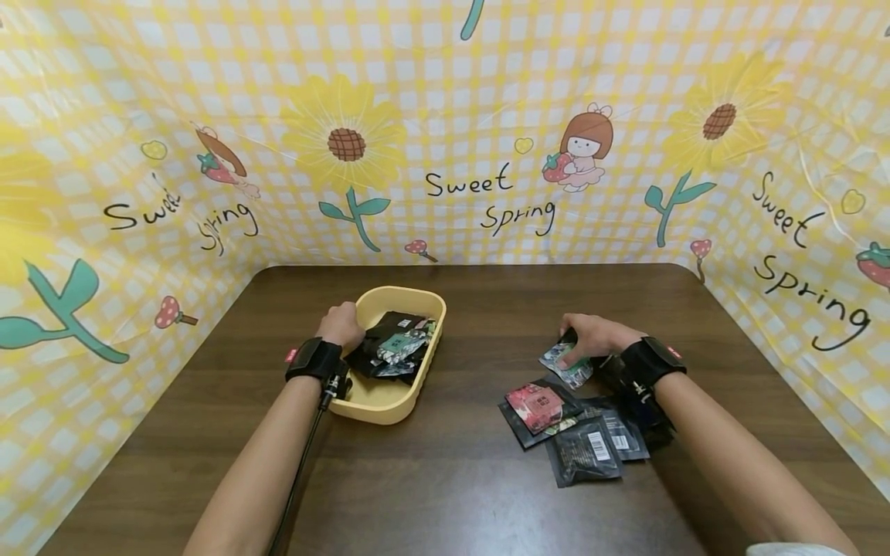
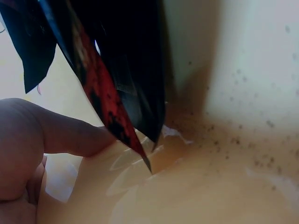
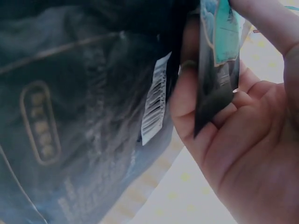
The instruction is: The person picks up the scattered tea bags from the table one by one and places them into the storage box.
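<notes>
My left hand point(image 1: 342, 326) grips the left wall of a pale yellow plastic basket point(image 1: 385, 415), its thumb point(image 2: 70, 133) lying on the inner side in the left wrist view. Black sachets point(image 1: 399, 344), some with teal or floral labels, lie heaped inside. Over to the right, my right hand point(image 1: 598, 337) pinches a small black sachet with a teal label point(image 1: 570, 372) between thumb and fingers. Just nearer to me is a loose pile with a red-labelled sachet point(image 1: 535, 407) and a barcoded black sachet point(image 1: 584, 454). Another barcoded packet point(image 3: 98, 116) fills much of the right wrist view.
Everything rests on a dark brown wooden table point(image 1: 431, 486). A yellow checked cloth point(image 1: 445, 139) with flowers and lettering stands round its back and sides. Each wrist wears a black strap, and a cable point(image 1: 300, 471) runs along the left forearm.
</notes>
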{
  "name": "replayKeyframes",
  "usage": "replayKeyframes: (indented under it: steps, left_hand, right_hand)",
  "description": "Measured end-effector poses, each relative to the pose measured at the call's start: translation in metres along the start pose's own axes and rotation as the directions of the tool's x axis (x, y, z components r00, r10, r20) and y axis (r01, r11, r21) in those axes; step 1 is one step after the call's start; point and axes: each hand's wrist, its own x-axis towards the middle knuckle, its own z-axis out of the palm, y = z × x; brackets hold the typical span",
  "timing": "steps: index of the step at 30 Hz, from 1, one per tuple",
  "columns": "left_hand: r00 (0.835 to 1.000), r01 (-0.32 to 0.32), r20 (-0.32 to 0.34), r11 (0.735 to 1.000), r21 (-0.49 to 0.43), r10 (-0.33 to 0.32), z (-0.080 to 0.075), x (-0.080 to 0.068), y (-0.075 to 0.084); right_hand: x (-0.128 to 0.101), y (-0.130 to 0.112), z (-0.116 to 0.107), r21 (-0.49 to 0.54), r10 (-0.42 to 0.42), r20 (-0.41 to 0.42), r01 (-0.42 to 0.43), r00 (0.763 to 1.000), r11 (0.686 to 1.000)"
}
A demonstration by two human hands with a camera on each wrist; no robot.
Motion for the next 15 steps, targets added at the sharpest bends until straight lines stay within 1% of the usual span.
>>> replayKeyframes:
  steps: [5,9,10,12,15]
  left_hand:
    - [1.0,-0.007,0.006,1.0,-0.01,0.007,-0.002,-0.003,0.003]
    - [1.0,-0.001,-0.003,1.0,-0.013,0.001,-0.002,-0.002,0.003]
    - [1.0,0.009,0.001,1.0,-0.012,-0.009,-0.002,-0.002,0.003]
    - [1.0,0.008,-0.007,1.0,-0.004,-0.008,-0.001,-0.002,0.003]
    - [1.0,0.008,-0.006,1.0,0.005,-0.008,-0.002,-0.003,0.003]
  right_hand:
    - [-0.001,0.005,0.002,0.097,-0.033,0.011,0.032,0.999,0.995]
    - [-0.002,0.011,0.0,0.19,-0.048,0.036,0.041,0.998,0.981]
    - [-0.002,0.012,0.0,0.212,-0.051,0.041,0.041,0.998,0.976]
    - [-0.002,0.014,-0.001,0.239,-0.06,0.047,0.048,0.997,0.97]
    - [-0.002,0.015,-0.001,0.255,-0.063,0.043,0.05,0.997,0.966]
